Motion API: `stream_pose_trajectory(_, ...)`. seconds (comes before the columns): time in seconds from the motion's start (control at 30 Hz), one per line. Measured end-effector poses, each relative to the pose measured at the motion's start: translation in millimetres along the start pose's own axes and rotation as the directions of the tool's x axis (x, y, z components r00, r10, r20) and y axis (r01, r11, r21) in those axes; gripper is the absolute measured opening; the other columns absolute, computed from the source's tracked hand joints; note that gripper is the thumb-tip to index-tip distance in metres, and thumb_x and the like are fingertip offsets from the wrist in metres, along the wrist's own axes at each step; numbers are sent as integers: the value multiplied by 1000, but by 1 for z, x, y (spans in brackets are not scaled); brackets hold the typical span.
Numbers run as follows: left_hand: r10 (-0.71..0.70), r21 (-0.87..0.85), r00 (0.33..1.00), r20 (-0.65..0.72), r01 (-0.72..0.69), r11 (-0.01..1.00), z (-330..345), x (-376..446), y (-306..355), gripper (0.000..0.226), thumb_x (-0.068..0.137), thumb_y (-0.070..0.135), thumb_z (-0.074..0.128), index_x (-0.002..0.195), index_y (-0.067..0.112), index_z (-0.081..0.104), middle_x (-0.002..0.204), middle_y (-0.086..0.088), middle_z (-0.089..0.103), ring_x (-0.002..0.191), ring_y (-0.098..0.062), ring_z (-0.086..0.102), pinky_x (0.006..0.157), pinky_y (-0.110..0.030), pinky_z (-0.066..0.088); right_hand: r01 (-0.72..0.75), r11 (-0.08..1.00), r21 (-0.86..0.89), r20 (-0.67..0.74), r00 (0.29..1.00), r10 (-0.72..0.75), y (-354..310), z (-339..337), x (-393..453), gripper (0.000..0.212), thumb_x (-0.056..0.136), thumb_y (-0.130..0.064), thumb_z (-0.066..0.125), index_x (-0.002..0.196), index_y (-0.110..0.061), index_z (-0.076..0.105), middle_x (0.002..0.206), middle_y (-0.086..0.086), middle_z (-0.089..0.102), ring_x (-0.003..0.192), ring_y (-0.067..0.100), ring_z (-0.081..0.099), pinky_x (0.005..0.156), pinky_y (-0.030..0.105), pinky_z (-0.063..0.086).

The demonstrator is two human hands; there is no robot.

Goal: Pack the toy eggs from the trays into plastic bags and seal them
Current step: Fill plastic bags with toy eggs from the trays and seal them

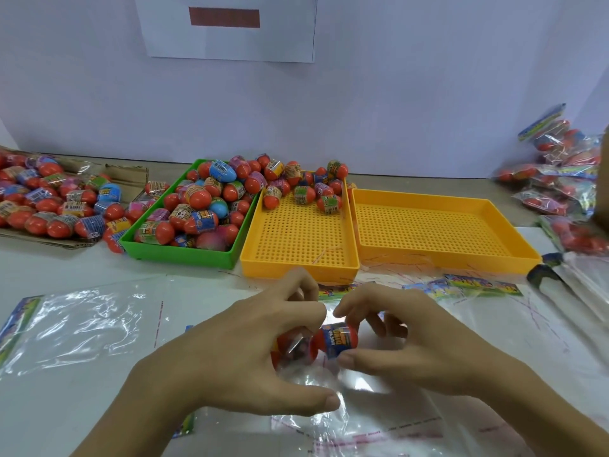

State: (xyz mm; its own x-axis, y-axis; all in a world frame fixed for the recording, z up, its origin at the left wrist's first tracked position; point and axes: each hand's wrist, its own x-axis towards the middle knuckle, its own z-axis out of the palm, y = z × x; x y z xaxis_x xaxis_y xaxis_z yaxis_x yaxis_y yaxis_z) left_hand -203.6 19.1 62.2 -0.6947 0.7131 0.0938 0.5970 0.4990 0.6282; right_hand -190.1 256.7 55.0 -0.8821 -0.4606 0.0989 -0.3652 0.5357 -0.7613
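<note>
right hand pinches red blue-banded plastic toy egg | left hand grips clear plastic bag | on counter

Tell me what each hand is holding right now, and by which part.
The right hand pinches a toy egg across its wrapped middle; the left hand grips the plastic bag, eggs inside.

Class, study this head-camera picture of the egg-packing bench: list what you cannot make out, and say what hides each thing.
- Head view: the clear plastic bag's mouth, hidden behind the left hand and right hand.
- How many red toy eggs are in the hands: fingers and glare cover them.
- The white paper notice on the wall: cut by the top edge, its text blocked out.
- The pile of sealed bags: cut by the right edge.
- Egg labels: too small and blurred.
</note>
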Motion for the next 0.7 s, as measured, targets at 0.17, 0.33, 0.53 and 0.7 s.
stream_pose_trajectory(0.17,52,84,998,-33,-49,995,6,3,0,41,67,65,74,79,45,41,112,19,27,86,-6,47,58,-24,39,51,993,104,36,998,-55,-4,8,1,22,79,-28,83,92,-35,66,85,-12,67,68,14,47,58,28,37)
stream_pose_trajectory(0.33,59,123,995,-78,-49,991,8,2,2,44,68,59,73,80,42,35,118,22,24,95,-7,47,58,-23,39,95,995,40,-3,995,-95,-4,12,2,23,79,-32,79,102,-29,75,72,-13,60,61,7,41,59,13,28)
stream_pose_trajectory(0.53,54,142,996,-78,-42,989,13,4,6,45,64,59,71,83,43,35,122,23,22,90,-6,47,55,-15,29,140,989,42,-8,990,-140,-9,16,2,15,78,-38,81,83,-24,78,65,-2,50,56,4,42,56,10,27)
stream_pose_trajectory(0.7,79,147,996,-43,-72,987,14,5,12,48,66,74,71,90,63,32,121,24,26,80,1,47,55,-16,32,39,996,-77,-156,987,-50,-2,18,5,27,80,-49,70,83,-23,77,65,-6,46,60,10,43,57,23,29)
